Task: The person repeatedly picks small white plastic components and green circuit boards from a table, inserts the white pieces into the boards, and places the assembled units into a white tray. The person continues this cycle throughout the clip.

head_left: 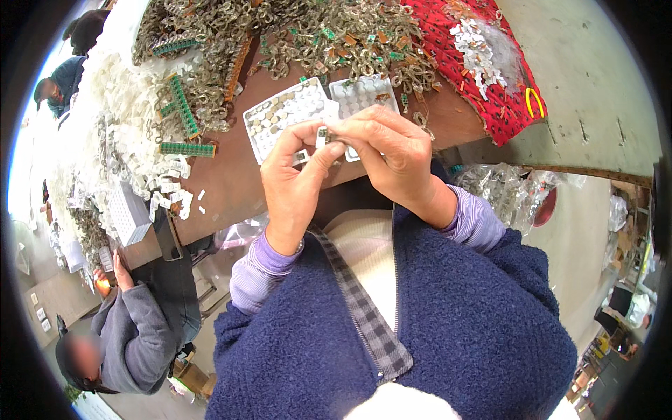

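Both of my hands meet over the near edge of two white trays. My left hand (288,178) pinches a small white plastic piece (322,137) with a dark, metallic-looking part between thumb and forefinger. Right beside it, my right hand (395,150) has its fingertips pressed together. What those fingertips hold, if anything, is hidden. The left white tray (249,127) contains many small round silvery discs like button cells. The right white tray (393,96) holds paler round discs and is partly covered by my right hand.
Tangled strips with small green and orange boards (336,35) heap at the back. White plastic pieces (105,126) pile at left, near green board strips (183,105). A red cloth (514,115) with white bits lies at right. A co-worker (136,336) sits at lower left.
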{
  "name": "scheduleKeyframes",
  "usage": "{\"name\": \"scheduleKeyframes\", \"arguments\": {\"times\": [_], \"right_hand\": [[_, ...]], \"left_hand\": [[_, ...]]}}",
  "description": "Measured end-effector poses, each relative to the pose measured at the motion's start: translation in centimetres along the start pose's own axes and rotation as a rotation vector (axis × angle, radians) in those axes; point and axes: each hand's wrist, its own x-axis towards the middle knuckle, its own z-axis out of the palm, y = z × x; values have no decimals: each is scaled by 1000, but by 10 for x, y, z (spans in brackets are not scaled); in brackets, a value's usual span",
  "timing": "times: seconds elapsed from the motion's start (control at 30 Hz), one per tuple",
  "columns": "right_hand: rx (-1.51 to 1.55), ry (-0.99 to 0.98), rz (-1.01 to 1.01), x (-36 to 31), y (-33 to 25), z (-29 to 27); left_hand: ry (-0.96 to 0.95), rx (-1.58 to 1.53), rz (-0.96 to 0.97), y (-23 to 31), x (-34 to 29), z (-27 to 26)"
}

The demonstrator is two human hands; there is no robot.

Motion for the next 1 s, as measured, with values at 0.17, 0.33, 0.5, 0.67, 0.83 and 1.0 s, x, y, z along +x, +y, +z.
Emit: {"name": "scheduleKeyframes", "arguments": {"times": [0.17,0.33,0.5,0.67,0.83,1.0], "right_hand": [[37,65,246,4,-3,-5],[-67,-33,176,9,1,-6],[-84,-12,219,5,-3,-9],[-2,32,26,1,-2,-20],[-265,40,-112,-17,11,-52],[-345,36,-37,-28,20,-95]], "left_hand": [[-56,-141,-99,-4,4,-4],[-165,-293,-246,-5,6,-12],[-213,-339,-272,-4,5,-12],[-106,-335,-165,-3,4,10],[-207,-371,-298,-4,10,49],[-429,-439,-529,0,28,80]]}}
